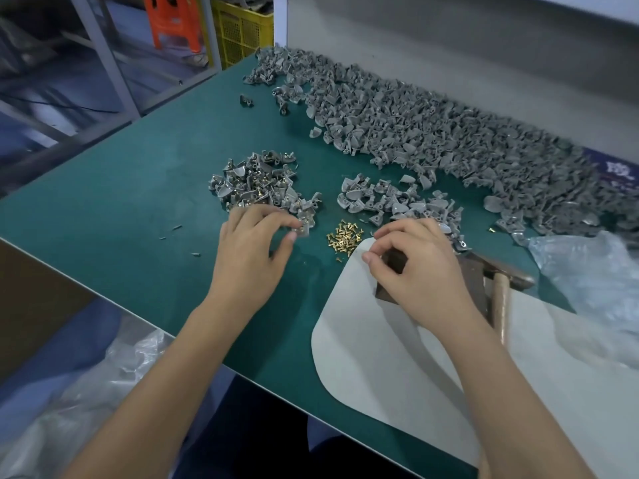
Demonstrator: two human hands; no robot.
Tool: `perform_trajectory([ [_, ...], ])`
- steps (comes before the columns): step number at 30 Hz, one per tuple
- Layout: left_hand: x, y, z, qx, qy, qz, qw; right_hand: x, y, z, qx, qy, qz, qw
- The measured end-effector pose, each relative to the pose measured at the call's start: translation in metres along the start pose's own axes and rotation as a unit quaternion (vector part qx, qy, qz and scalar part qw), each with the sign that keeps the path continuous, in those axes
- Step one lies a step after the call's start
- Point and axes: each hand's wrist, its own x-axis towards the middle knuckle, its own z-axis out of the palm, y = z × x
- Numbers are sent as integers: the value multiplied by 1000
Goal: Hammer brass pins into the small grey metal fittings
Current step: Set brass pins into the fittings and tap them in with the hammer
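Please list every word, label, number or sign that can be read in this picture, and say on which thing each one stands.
Nothing can be read with certainty.
White printed characters, seemingly non-Latin, on the dark blue surface at the right edge behind the large fittings pile: too blurred and partly cut off to read.
Yellow crate, orange stool, hammer, brass pins: no text visible.

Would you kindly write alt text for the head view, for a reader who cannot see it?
Two bare hands work on a green table: the left hand pinches a grey fitting beside a pile of pinned fittings, the right hand rests on a dark block. Brass pins lie between them; a hammer lies at right.
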Motion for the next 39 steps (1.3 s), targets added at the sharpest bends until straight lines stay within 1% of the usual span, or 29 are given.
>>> perform_trajectory([
  [3,1,10,2,-80,-10,-3,997,1,-2,-1,-4,-3,10,1000],
  [6,-1,17,7,-146,-15,-7,989,1,-2,-2,-35,-26,7,999],
  [8,-4,19,9,-156,-33,-7,987,3,-3,-1,-58,-39,7,998],
  [10,-5,21,10,-108,-40,3,993,4,-3,0,-72,-42,7,996],
  [12,-6,22,10,-35,-27,12,999,4,-3,0,-76,-39,8,996],
  [15,-6,22,10,55,14,-10,998,3,-2,1,-71,-33,8,997],
  [17,-7,19,10,95,52,-26,994,2,-1,2,-67,-28,8,997],
  [18,-8,18,10,108,69,-20,992,2,-1,1,-64,-27,8,998],
  [19,-8,19,10,108,75,0,991,2,-1,1,-61,-25,6,998],
  [20,-8,19,11,89,60,33,994,2,-1,1,-58,-23,4,998],
  [22,-8,20,15,38,-18,103,994,2,-2,0,-52,-20,1,998],
  [23,-9,20,17,28,-55,120,991,2,-2,0,-48,-18,1,999],
  [24,-9,20,18,28,-76,126,989,1,-1,1,-40,-16,2,999],
  [26,-7,19,18,27,-80,115,990,2,1,0,5,-3,20,1000],
  [28,-3,23,16,11,-68,102,992,3,3,-4,72,25,61,995],
  [30,9,28,16,4,-68,96,993,4,3,-7,106,56,93,988],
  [33,36,40,24,25,-91,78,993,4,4,-6,100,61,95,989],
  [37,64,53,42,79,-62,75,992,2,3,-6,93,49,83,991],
  [39,71,55,51,106,-62,73,990,3,4,-6,95,47,83,991],
])
